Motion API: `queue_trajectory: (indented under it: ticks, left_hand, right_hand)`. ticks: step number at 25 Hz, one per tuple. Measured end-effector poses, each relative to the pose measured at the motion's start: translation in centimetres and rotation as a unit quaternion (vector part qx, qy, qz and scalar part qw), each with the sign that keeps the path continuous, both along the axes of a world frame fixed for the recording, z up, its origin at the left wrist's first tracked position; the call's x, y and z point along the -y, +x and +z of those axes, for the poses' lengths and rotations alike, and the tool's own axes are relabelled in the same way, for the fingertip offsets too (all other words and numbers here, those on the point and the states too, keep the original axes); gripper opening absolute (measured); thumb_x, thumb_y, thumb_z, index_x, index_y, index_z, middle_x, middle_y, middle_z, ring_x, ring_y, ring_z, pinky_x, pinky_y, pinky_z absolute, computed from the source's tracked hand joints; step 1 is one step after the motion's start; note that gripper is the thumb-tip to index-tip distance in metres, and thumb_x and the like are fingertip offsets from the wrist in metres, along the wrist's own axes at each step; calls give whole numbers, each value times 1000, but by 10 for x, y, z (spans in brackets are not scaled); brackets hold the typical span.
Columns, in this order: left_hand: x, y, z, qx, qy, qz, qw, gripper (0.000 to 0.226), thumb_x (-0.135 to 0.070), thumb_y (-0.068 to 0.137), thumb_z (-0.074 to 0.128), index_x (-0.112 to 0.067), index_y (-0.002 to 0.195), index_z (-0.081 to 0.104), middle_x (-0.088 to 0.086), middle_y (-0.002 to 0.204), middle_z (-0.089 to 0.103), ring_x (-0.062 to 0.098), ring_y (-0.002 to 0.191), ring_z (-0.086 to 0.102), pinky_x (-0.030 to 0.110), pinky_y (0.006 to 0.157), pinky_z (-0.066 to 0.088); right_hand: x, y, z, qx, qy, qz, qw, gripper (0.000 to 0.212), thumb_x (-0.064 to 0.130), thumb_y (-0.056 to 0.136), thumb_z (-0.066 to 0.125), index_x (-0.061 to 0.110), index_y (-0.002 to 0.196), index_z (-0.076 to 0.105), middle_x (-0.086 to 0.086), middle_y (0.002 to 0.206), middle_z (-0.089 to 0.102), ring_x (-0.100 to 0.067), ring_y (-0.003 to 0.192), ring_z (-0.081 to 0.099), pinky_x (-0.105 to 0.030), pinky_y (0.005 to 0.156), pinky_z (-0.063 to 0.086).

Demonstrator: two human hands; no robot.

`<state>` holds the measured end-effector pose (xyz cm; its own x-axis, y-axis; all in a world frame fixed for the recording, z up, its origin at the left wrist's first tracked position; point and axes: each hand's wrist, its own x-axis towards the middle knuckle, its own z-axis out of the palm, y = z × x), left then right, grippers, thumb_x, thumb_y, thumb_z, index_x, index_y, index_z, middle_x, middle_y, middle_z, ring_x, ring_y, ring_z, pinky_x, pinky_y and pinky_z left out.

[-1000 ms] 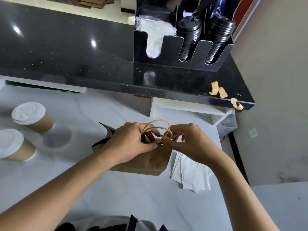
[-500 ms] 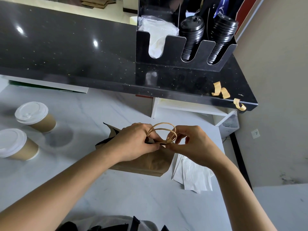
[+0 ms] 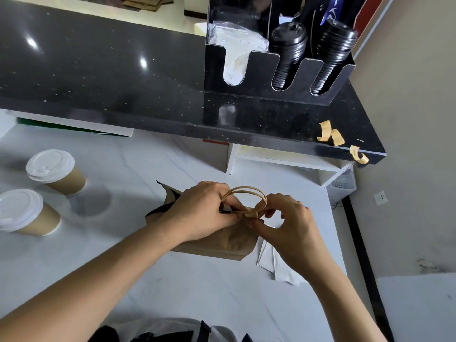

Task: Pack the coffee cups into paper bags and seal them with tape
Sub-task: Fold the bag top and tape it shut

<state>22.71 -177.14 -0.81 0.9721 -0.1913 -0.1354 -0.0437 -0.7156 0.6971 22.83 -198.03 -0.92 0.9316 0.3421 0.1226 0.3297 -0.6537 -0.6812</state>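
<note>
I judge the job partly done: one bag (image 3: 222, 240) stands on the surface (image 3: 197, 287) with its mouth pinched together, though I cannot see what is inside. Two cups (image 3: 53, 171) wait unpacked well to the left. Tape strips (image 3: 330, 134) hang on the black counter's edge, not yet used here, as far as I can tell. My left hand (image 3: 202, 208) grips the bag top; my right hand (image 3: 288, 220) pinches the handles (image 3: 246, 193) at their base, fingers (image 3: 259, 224) curled against the paper.
</note>
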Motion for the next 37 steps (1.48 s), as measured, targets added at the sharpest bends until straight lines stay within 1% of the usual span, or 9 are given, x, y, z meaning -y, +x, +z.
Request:
queue_trajectory:
  ticks: [6,9,12,15,18,26,28,31,37]
  left_hand:
    - [0,0,-2,8,6,-11,1000,15,-39,90,69,-49,97,77,-18,93,64,7,95,57,32,79,48]
    - [0,1,-1,13,1,-11,1000,12,-40,90,70,-47,79,71,-25,81,60,6,86,56,29,70,40]
    - [0,2,-3,17,3,-14,1000,17,-42,89,71,-47,74,63,-31,76,58,6,82,54,29,69,37]
    - [-1,2,-4,11,0,-10,1000,15,-44,89,71,-45,74,68,-27,83,62,6,88,57,30,73,43]
    - [-2,3,-3,12,-1,-8,1000,15,-43,89,71,-42,74,72,-25,87,64,5,91,58,29,75,43]
    - [-3,4,-5,11,-2,-12,1000,7,-44,89,72,-44,86,78,-26,91,65,4,93,57,30,74,41]
    - [-3,4,-5,10,-3,-12,1000,6,-43,89,72,-43,88,78,-26,91,64,4,93,57,29,73,40]
    - [-2,4,-4,9,-8,-12,1000,7,-42,89,73,-43,90,79,-26,92,67,5,94,59,30,75,45]
    - [-2,4,-3,-4,-26,7,1000,3,-42,85,77,-41,86,80,-25,87,72,4,90,63,36,82,54]
  right_hand:
    - [1,-10,-23,18,133,-68,989,29,10,74,89,30,77,69,14,83,69,-12,88,62,-16,77,37]
    - [1,-11,-35,16,174,-88,981,27,7,74,90,24,75,69,8,83,68,-18,87,64,-22,76,42]
    - [6,-13,-47,113,117,-43,986,29,4,75,89,26,79,70,14,93,66,-15,93,63,-37,78,43]
    - [11,-10,-52,256,9,4,967,9,15,84,82,22,87,78,6,99,65,-16,88,59,-39,75,39]
    - [10,-11,-54,300,-44,12,953,7,20,90,80,24,96,80,1,106,68,-22,85,60,-40,77,40]
    - [7,-17,-58,135,98,-71,983,17,44,89,72,28,84,77,9,118,57,-19,103,60,-34,84,45]
    - [6,-14,-53,97,141,-82,982,14,35,82,80,29,90,71,9,115,57,-16,111,59,-28,86,46]
    - [9,-6,-46,60,154,-58,985,38,19,77,90,34,103,68,8,114,61,-17,113,60,-22,89,45]
    - [15,11,-56,12,123,15,992,28,32,77,86,43,99,72,21,115,62,-15,118,59,-45,96,48]
